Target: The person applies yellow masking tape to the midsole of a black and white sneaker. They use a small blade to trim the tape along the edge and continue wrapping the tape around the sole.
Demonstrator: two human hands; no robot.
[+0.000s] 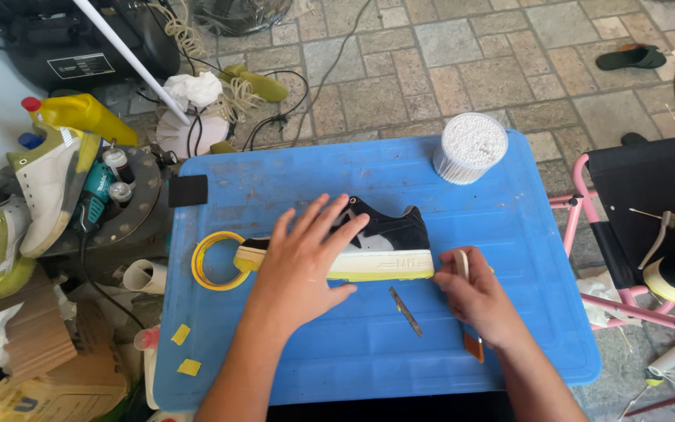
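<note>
My right hand at 5 o'clock, fingers curled shut around a small pale strip, pressed against the heel end of the sneaker's sole. My left hand at 7 o'clock, open and flat, fingers spread over the black sneaker, holding it down on its side. Sneaker sits mid-lid on the blue plastic lid, yellowed sole facing me. Thin metal blade lies just below the sole, between my hands. Yellow tape roll at 9 o'clock, touching the toe. Cotton swab tub at 1 o'clock, far edge. Black sponge block at 10 o'clock.
</note>
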